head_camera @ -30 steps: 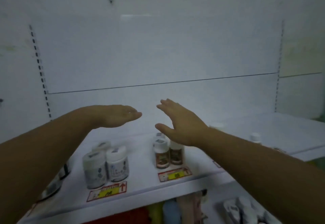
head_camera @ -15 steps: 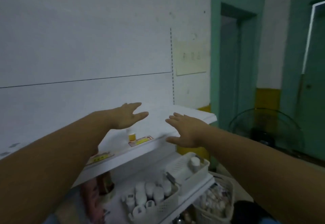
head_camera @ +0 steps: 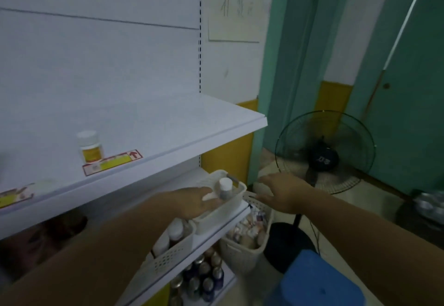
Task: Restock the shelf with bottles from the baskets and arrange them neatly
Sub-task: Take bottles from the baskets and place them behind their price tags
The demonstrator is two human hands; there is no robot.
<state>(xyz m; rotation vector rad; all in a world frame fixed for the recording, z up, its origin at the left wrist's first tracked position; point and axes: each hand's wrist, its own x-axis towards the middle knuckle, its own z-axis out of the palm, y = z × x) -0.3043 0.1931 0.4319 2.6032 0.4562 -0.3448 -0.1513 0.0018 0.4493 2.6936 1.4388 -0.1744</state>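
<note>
Left hand [head_camera: 192,201] reaches forward, fingers stretched out and holding nothing; tips at the near wall of a small white basket [head_camera: 225,212] on the lower shelf [head_camera: 209,238] — contact too blurred to call. Right hand [head_camera: 284,194] spread flat, fingers straight, nothing held; it hovers above a floor basket [head_camera: 242,256] just right of the shelving. Hands apart, the small white basket's far end between them.

One white-capped bottle [head_camera: 225,186] stands upright in the small white basket, just beyond the left fingertips; beside it, nearer the camera, a perforated basket [head_camera: 171,256] carries more capped bottles [head_camera: 175,230]. Floor basket packed with small bottles — labels unreadable. Dark bottles [head_camera: 204,279] crowd the shelf beneath.

Upper shelf [head_camera: 192,123]: a yellow-label bottle [head_camera: 89,148] upright, just behind a price tag [head_camera: 113,162] on the front edge. Standing fan [head_camera: 324,154] and blue stool [head_camera: 317,281] off to the right.
</note>
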